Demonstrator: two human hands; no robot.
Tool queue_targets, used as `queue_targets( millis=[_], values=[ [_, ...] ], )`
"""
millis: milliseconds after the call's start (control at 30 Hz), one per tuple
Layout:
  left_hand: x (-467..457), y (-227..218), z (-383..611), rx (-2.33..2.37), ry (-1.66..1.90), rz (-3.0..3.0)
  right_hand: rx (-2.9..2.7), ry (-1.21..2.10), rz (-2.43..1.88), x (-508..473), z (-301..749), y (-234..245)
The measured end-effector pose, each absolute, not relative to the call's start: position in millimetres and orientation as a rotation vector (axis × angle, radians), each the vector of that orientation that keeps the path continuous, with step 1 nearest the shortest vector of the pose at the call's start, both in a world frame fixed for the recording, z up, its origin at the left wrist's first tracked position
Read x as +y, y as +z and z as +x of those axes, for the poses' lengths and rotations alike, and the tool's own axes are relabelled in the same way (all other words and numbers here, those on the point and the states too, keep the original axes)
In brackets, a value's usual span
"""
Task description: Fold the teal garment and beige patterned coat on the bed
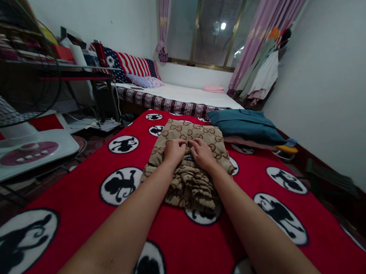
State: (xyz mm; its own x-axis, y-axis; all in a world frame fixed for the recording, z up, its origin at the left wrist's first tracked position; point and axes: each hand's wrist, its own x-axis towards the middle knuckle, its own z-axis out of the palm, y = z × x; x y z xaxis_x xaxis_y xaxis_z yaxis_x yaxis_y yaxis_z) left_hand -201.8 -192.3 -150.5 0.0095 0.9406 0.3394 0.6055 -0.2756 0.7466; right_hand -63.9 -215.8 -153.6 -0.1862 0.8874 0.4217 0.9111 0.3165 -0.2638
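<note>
A tan garment [185, 132] with a brown ring pattern lies bunched on a red blanket [82, 207] printed with black monkey roundels. My left hand [173, 150] and my right hand [202, 152] sit side by side on the middle of the garment, fingers curled and pinching its cloth. The near part of the garment is gathered into ruffled folds between my forearms.
Folded teal cloth [246, 125] over a pink piece lies to the right of the garment. A standing fan [24, 149] is at the left, by a cluttered shelf. Behind lie a white-sheeted bed [183, 94], a window, pink curtains and hanging clothes [265, 71].
</note>
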Motion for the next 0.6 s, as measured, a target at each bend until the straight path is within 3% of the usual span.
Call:
queue_targets(
  millis=[233,400,500,600],
  values=[
    [-202,-144,-201,1.603,1.229,1.967,-2.083,-0.021,-1.458,-266,-58,-160],
    [-214,-129,-210,1.97,1.434,1.997,-1.647,-0.288,-1.447,-292,-53,-153],
    [-210,-128,-219,2.205,1.227,1.82,-1.444,-0.38,-1.626,-293,-51,-152],
    [-204,-132,-227,2.198,0.947,1.661,-1.232,-0.246,-1.813,-284,-42,-155]
  ],
)
